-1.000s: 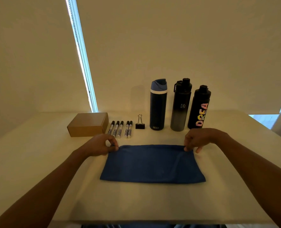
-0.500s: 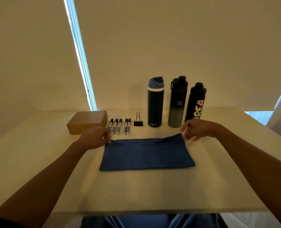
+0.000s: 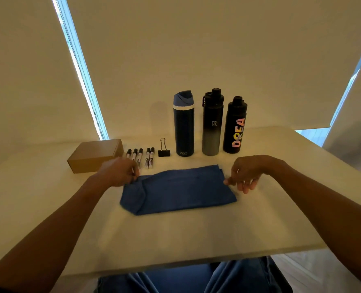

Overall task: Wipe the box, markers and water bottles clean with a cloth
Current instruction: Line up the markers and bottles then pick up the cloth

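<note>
Cloth [image 3: 181, 191] — left hand [image 3: 118, 173] pinches its left corner; right hand [image 3: 246, 174] at other, grip unclear.

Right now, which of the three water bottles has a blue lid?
The leftmost bottle, next to the binder clip; the middle bottle and the lettered bottle have black caps.

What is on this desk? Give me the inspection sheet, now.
Surface: pale table, blue cloth lying on it, left end rumpled.
Job's things: cardboard box, five markers and three upright water bottles, in a row at the back.
Clutter: binder clip between markers and water bottles.
Hands: left hand pinches the cloth's far left corner; right hand at its far right corner, grip unclear.
Cables: nothing seen.
Surroundings: drawn blinds, daylight gaps on both sides.
</note>
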`<state>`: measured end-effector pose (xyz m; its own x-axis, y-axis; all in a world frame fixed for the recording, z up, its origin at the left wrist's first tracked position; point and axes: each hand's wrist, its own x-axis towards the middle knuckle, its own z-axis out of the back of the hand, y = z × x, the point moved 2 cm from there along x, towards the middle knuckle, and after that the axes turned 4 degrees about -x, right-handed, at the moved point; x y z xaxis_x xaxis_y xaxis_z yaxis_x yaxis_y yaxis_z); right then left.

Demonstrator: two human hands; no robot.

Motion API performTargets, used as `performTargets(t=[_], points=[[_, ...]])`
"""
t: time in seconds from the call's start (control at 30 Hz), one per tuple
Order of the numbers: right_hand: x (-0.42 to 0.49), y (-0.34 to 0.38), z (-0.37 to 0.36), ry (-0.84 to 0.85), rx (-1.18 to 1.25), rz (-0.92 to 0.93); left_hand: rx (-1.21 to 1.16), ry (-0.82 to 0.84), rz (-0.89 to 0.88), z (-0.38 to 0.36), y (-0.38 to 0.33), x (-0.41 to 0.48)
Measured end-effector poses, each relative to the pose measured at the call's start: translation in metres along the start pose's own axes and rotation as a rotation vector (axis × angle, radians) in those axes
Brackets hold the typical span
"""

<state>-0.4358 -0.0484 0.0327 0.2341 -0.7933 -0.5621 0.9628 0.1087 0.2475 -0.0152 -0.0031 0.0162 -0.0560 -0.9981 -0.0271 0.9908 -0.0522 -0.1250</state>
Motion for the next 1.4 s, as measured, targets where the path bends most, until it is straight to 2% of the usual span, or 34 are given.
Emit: performTargets(t=[0.07,0.2,0.23,0.27,0.37,0.43,0.6,0.77,0.9,1.07,1.17,1.27,1.33,1.4], points=[[0.002,-0.003,0.001,-0.031,0.015,0.023,-0.057,-0.123,-0.019,-0.004,0.025,-0.008],[0.009,0.021,0.004,-0.101,-0.041,0.068,-0.138,-0.480,-0.098,-0.010,0.051,-0.038],[0.013,0.029,0.004,-0.144,-0.073,0.093,-0.178,-0.508,-0.096,-0.011,0.049,-0.045],[0.018,0.034,0.004,-0.193,-0.099,0.117,-0.236,-0.450,-0.063,-0.010,0.043,-0.051],[0.033,0.038,0.003,-0.326,-0.116,0.163,-0.354,0.069,0.140,-0.014,0.018,-0.067],[0.043,0.036,-0.001,-0.368,-0.128,0.173,-0.391,0.240,0.145,-0.016,0.012,-0.077],[0.053,0.027,-0.006,-0.386,-0.188,0.203,-0.381,0.242,0.160,-0.022,0.027,-0.095],[0.056,0.027,-0.003,-0.399,-0.229,0.192,-0.432,0.004,0.097,-0.034,0.034,-0.103],[0.059,0.037,-0.005,-0.440,-0.251,0.218,-0.550,-0.071,0.049,-0.041,0.031,-0.107],[0.054,0.050,-0.011,-0.450,-0.244,0.278,-0.501,-0.118,0.065,-0.049,0.024,-0.107],[0.054,0.048,-0.012,-0.405,-0.254,0.264,-0.540,-0.095,0.010,-0.045,0.032,-0.115],[0.052,0.042,-0.010,-0.406,-0.235,0.258,-0.589,0.037,-0.043,-0.037,0.052,-0.126],[0.053,0.040,-0.008,-0.412,-0.239,0.251,-0.591,0.107,-0.015,-0.033,0.060,-0.127],[0.054,0.039,-0.007,-0.407,-0.251,0.240,-0.569,0.078,0.013,-0.031,0.057,-0.123]])
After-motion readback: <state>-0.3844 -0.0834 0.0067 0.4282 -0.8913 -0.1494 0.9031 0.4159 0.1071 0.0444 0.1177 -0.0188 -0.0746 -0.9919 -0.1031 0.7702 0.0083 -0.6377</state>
